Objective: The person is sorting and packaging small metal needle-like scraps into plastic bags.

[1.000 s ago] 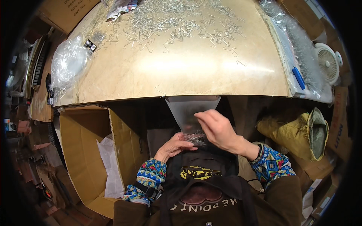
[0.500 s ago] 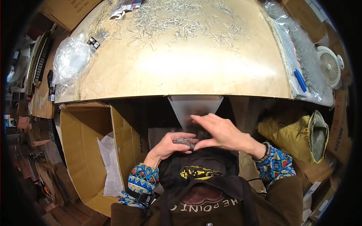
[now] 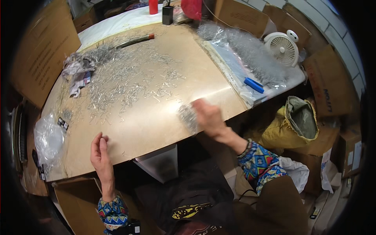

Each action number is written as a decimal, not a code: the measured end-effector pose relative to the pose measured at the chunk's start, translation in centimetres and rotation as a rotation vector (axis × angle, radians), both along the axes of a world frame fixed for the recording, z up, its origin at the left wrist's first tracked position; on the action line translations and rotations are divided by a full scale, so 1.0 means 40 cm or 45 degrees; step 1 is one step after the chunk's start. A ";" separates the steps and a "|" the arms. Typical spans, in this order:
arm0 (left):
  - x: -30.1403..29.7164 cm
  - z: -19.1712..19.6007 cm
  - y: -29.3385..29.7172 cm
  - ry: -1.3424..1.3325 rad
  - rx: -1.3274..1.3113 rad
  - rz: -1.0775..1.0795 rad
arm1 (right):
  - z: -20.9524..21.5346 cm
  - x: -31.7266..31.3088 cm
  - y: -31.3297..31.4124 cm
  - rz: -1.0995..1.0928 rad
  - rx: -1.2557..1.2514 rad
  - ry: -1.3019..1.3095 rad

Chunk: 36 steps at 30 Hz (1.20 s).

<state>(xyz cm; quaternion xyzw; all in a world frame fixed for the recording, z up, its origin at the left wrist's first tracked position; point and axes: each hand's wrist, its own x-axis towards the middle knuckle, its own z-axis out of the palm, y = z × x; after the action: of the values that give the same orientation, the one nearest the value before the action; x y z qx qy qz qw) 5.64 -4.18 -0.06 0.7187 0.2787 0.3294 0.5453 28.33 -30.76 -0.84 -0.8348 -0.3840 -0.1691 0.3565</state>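
Note:
My right hand (image 3: pixel 209 119) is closed on a small clear bag of shiny metal pieces (image 3: pixel 188 118), over the front part of the wooden table (image 3: pixel 145 133). Motion blurs the hand and its fingertips. My left hand (image 3: pixel 102 158), nothing in it, is at the table's front edge on the left, its fingers loosely bent and apart from the thumb. Beyond both hands, a wide scatter of small bent metal hooks (image 3: pixel 117 82) covers the tabletop.
At the right edge lie a blue stapler-like tool (image 3: pixel 253 85) and a heap of clear plastic bags (image 3: pixel 250 55), with a white fan (image 3: pixel 282 49) behind. A crumpled cloth (image 3: pixel 78 72) and a plastic bag (image 3: pixel 49 135) lie left. Below are a yellow sack (image 3: pixel 274 131) and an open carton (image 3: pixel 74 199).
My hands were together over my lap around the small bag. They have parted: the right has carried the bag up over the table, the left has moved left. The view has swung right.

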 end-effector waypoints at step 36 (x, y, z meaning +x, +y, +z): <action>-0.173 -0.064 0.386 0.994 1.107 0.543 | -0.025 -0.089 0.168 0.342 -0.161 -0.153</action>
<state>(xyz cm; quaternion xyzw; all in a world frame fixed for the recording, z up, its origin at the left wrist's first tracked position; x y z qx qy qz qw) -1.26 11.26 -2.60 0.8710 0.4351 0.2274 -0.0172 24.77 -24.05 -1.83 -0.7852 -0.5226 -0.1448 0.2989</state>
